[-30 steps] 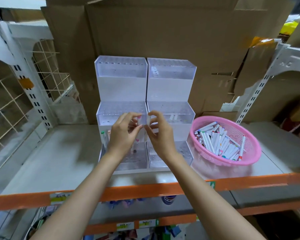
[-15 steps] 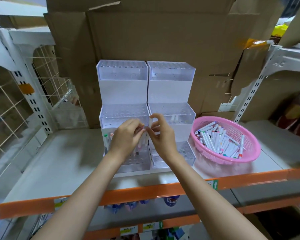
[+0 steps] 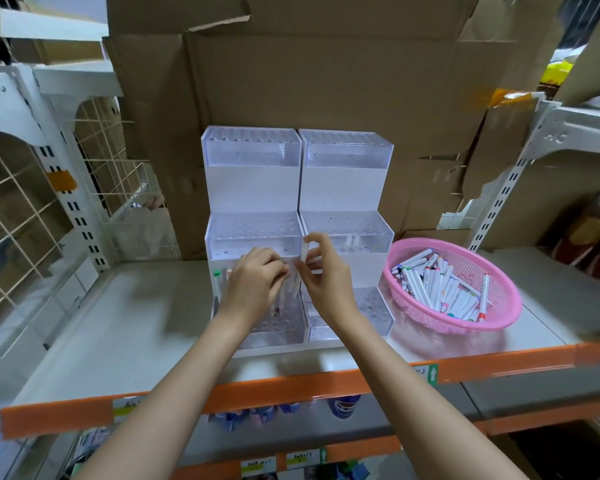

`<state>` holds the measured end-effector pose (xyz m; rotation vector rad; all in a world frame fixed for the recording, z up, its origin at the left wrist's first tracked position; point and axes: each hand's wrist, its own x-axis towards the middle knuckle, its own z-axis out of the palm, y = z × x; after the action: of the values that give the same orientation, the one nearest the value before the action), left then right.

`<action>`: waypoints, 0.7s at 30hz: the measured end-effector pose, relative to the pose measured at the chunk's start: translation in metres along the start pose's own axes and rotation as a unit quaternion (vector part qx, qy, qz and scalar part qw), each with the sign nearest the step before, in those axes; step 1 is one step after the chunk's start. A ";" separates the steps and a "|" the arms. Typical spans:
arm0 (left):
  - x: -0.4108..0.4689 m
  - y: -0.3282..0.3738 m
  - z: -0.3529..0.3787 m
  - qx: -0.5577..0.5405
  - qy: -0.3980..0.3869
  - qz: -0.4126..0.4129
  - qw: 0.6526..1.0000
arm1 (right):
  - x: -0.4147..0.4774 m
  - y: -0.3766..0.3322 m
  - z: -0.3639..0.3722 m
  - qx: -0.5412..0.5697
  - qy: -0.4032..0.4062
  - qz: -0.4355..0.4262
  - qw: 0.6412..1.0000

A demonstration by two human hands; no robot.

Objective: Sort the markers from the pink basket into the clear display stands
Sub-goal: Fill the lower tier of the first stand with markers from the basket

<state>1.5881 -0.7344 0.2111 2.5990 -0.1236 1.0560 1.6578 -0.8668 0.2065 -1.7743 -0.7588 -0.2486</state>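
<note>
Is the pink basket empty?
No, the basket holds a heap of markers.

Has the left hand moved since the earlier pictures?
Yes, downward. Against the left stand, the left hand sank from the middle step's front toward the bottom step.

A green sticker (image 3: 432,373) with a white upward arrow sits on the orange shelf edge (image 3: 499,362). Price tags (image 3: 259,465) on the lower shelf edge (image 3: 368,446) carry print too blurred to read. Printing on the markers (image 3: 426,284) in the pink basket (image 3: 499,308) is too small to read.
</note>
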 end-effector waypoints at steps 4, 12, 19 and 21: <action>-0.001 -0.001 -0.002 0.006 0.004 0.012 1.000 | -0.002 0.001 0.002 0.001 -0.005 -0.001 1.000; -0.007 -0.008 -0.013 0.009 -0.023 0.022 0.999 | -0.003 0.001 0.001 -0.100 -0.018 -0.025 0.994; -0.008 -0.009 -0.015 0.008 -0.037 0.004 0.999 | -0.001 -0.007 0.005 -0.207 -0.034 -0.025 0.977; -0.009 -0.009 -0.015 0.001 -0.040 -0.005 0.999 | -0.004 -0.003 0.005 -0.223 -0.043 -0.017 0.974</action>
<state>1.5738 -0.7213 0.2127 2.6411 -0.1301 0.9493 1.6523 -0.8634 0.2049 -2.2083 -0.8431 -0.3911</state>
